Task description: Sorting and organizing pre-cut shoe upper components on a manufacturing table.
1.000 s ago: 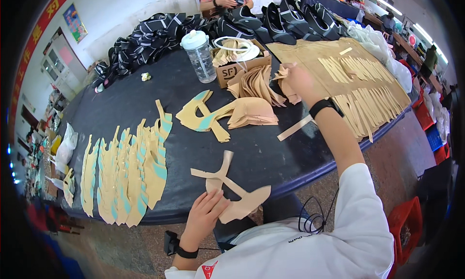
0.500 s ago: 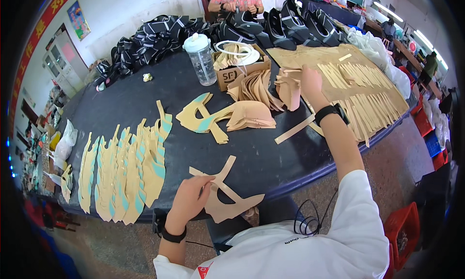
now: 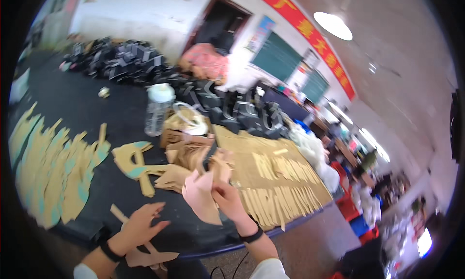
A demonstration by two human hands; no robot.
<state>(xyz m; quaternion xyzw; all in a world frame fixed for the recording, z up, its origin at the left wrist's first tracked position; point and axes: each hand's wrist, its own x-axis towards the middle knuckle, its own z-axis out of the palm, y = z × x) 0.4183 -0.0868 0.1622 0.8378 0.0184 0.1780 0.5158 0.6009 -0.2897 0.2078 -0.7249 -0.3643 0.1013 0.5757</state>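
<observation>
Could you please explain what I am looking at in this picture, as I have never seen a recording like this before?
This is one view from a fisheye camera worn on a person's head, so straight edges bend. No machine here: two bare hands enter from below. The right hand holds up a tan cut piece. The left hand rests on a long tan strip piece at the edge of the dark table. On the table lie a row of tan and teal pieces, a spread of tan strips, a clear bottle and black shoe uppers.
</observation>
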